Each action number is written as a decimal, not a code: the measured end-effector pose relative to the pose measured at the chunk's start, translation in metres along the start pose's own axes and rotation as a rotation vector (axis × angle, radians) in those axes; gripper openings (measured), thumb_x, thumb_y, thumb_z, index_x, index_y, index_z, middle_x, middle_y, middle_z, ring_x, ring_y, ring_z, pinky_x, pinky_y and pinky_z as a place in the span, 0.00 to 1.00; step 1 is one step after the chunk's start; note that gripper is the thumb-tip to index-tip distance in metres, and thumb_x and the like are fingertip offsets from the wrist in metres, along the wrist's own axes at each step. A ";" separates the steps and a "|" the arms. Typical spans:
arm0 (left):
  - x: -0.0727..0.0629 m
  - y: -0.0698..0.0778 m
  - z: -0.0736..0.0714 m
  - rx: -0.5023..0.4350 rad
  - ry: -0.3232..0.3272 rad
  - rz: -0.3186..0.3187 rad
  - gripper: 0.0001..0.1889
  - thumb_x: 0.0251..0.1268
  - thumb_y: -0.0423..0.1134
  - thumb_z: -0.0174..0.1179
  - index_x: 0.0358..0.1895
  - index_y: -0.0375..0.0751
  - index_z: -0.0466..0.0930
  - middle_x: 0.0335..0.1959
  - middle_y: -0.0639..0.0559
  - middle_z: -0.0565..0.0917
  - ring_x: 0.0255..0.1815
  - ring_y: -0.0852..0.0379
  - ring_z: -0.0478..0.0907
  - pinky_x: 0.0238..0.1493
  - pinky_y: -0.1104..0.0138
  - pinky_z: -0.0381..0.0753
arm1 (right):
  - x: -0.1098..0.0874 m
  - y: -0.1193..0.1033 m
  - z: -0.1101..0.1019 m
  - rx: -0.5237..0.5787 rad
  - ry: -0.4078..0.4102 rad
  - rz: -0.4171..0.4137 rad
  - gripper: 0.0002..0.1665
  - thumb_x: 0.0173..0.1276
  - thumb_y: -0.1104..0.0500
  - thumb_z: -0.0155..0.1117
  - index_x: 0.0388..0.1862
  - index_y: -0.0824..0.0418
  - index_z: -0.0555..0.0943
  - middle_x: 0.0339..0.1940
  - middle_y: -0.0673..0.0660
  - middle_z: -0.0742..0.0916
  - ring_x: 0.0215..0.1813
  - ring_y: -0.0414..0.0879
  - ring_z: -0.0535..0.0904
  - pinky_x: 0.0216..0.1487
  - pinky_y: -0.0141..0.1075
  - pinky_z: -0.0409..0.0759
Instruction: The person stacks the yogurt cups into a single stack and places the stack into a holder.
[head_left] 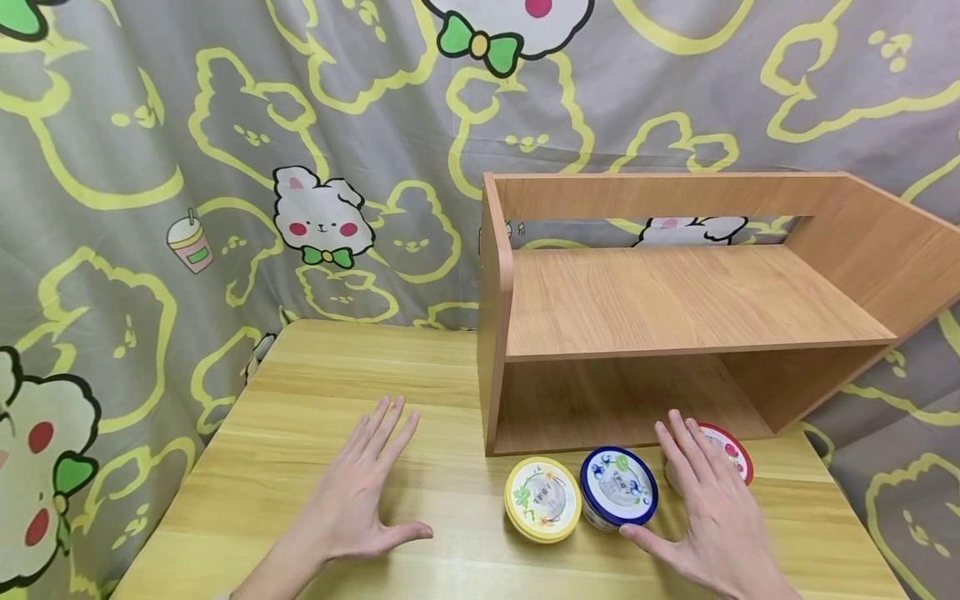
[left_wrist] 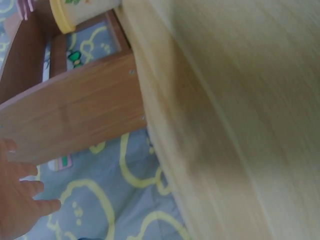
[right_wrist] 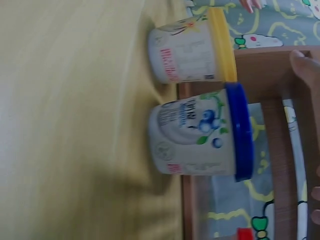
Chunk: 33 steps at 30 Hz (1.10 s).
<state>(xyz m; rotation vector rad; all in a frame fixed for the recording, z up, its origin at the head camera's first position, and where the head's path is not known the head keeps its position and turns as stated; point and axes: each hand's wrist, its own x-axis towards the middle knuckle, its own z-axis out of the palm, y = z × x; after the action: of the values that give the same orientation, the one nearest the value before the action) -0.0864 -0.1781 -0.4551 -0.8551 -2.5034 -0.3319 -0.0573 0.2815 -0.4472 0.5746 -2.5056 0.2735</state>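
Three lidded tubs stand in a row on the wooden table before the shelf: a yellow-lidded tub (head_left: 543, 500), a blue-lidded tub (head_left: 619, 487) and a red-lidded tub (head_left: 729, 450). My right hand (head_left: 708, 517) hovers with spread fingers over the right end of the row, partly hiding the red-lidded tub. Its thumb tip overlaps the blue lid's edge in the head view; contact cannot be told. Left of the tubs, my left hand (head_left: 367, 492) is held with fingers spread and nothing in it. The right wrist view shows the blue-lidded tub (right_wrist: 200, 135) beside the yellow-lidded tub (right_wrist: 192, 50).
A two-level wooden shelf (head_left: 697, 296) stands on the table's right half, directly behind the tubs. Its left side panel (head_left: 495, 333) rises upright. A patterned grey curtain (head_left: 405, 108) hangs behind the table (head_left: 315, 400).
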 end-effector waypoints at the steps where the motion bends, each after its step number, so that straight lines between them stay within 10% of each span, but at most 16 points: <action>1: 0.001 0.001 0.002 -0.026 -0.006 0.003 0.67 0.52 0.85 0.58 0.85 0.38 0.54 0.87 0.37 0.56 0.91 0.46 0.44 0.91 0.67 0.34 | -0.001 0.001 0.002 0.027 -0.007 0.006 0.75 0.53 0.12 0.62 0.84 0.61 0.62 0.88 0.60 0.64 0.91 0.43 0.45 0.90 0.28 0.36; 10: 0.008 0.013 0.021 -0.357 -0.119 -0.066 0.65 0.53 0.78 0.69 0.87 0.48 0.48 0.86 0.47 0.62 0.83 0.43 0.65 0.76 0.44 0.75 | -0.007 0.007 0.016 0.282 -0.052 0.086 0.77 0.36 0.40 0.92 0.85 0.56 0.62 0.84 0.58 0.71 0.85 0.26 0.52 0.79 0.12 0.44; 19: 0.014 0.030 0.038 -0.646 -0.185 -0.146 0.60 0.51 0.62 0.79 0.86 0.59 0.52 0.83 0.50 0.67 0.72 0.39 0.78 0.68 0.42 0.83 | -0.016 0.009 0.028 0.502 -0.100 0.189 0.71 0.41 0.54 0.93 0.84 0.55 0.64 0.81 0.53 0.74 0.76 0.18 0.63 0.69 0.09 0.62; 26: 0.017 0.039 0.052 -0.810 -0.225 -0.148 0.57 0.53 0.54 0.81 0.84 0.49 0.56 0.82 0.43 0.68 0.72 0.36 0.78 0.71 0.51 0.83 | -0.021 0.017 0.040 0.642 -0.137 0.182 0.69 0.42 0.62 0.90 0.84 0.56 0.63 0.80 0.43 0.74 0.73 0.26 0.72 0.70 0.12 0.66; 33: 0.025 0.049 0.057 -0.918 -0.304 -0.207 0.56 0.55 0.54 0.81 0.83 0.44 0.57 0.81 0.41 0.69 0.76 0.40 0.74 0.75 0.54 0.80 | -0.024 0.025 0.047 0.672 -0.176 0.220 0.68 0.45 0.63 0.89 0.84 0.55 0.62 0.78 0.57 0.76 0.70 0.26 0.73 0.66 0.15 0.73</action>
<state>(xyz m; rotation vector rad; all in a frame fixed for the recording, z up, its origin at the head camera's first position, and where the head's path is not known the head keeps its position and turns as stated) -0.0938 -0.1061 -0.4880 -1.0075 -2.6911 -1.6058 -0.0726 0.2979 -0.5016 0.5883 -2.6203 1.2219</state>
